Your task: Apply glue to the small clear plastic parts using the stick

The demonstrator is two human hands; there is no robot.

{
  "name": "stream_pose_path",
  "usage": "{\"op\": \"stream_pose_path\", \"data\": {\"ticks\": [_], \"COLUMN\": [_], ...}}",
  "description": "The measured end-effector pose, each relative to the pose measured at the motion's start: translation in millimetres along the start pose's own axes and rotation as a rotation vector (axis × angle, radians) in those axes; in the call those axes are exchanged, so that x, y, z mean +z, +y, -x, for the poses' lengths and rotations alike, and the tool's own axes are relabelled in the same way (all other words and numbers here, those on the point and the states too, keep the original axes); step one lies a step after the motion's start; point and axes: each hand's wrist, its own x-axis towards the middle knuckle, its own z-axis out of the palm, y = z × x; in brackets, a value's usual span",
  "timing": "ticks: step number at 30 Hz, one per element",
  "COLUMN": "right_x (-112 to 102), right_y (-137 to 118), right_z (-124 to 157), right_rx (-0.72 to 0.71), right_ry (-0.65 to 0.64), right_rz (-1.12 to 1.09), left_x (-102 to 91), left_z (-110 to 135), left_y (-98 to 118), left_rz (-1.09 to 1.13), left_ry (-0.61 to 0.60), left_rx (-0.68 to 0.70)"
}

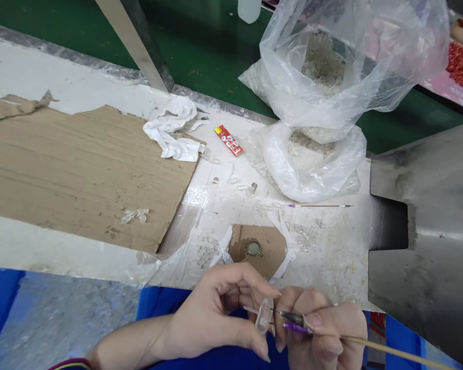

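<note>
My left hand (219,318) pinches a small clear plastic piece (264,314) between thumb and fingers. Slim prongs stick out of the piece. Close beside it, my right hand (324,329) grips a fine paintbrush with a thin wooden handle (386,348). A dark pointed ferrule (292,317) and a purple one (296,328) lie side by side in these fingers, so there may be two brushes. The dark one's thin tip reaches the clear piece; whether it touches is unclear. Just beyond my hands, a metal bottle cap (253,248) rests on a cardboard square (239,234).
Another fine brush (319,206) lies on the white table (332,272). Plastic bags (312,174) of clear pieces stand behind, near a red packet (229,141) and crumpled white cloth (177,128). Cardboard (81,169) covers the left; a metal housing (428,221) borders the right.
</note>
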Motion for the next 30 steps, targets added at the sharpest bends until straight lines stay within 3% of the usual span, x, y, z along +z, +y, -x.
{"op": "stream_pose_path", "data": {"ticks": [3, 6, 8, 12, 16, 25, 30], "right_x": [2.4, -0.5, -5.4, -15.5, -18.4, -11.9, -12.2], "right_y": [-5.3, -3.6, -0.3, 0.9, -1.6, 15.8, 14.1], "right_z": [-13.0, -20.5, -23.2, -30.6, -37.2, -38.8, -38.7], "right_rx": [-0.187, -0.233, -0.233, -0.082, 0.070, 0.159, 0.242], "right_ry": [0.045, 0.099, 0.058, -0.203, -0.344, -0.419, -0.457], "right_rz": [0.023, 0.070, 0.079, 0.103, -0.023, -0.414, -0.454], "left_x": [-0.5, 1.0, 2.0, -1.3, -9.3, -14.6, -13.7], "left_z": [-0.8, -3.0, -5.4, -10.8, -13.5, -17.4, -17.0], "left_y": [0.3, 1.6, 1.6, -5.1, -15.6, -24.4, -23.1], "left_rz": [-0.046, -0.052, -0.029, 0.041, 0.214, 0.261, 0.223], "left_ry": [-0.014, -0.082, -0.125, -0.195, -0.239, -0.332, -0.312], "left_rx": [-0.053, -0.169, -0.257, -0.429, -0.562, -0.580, -0.571]}}
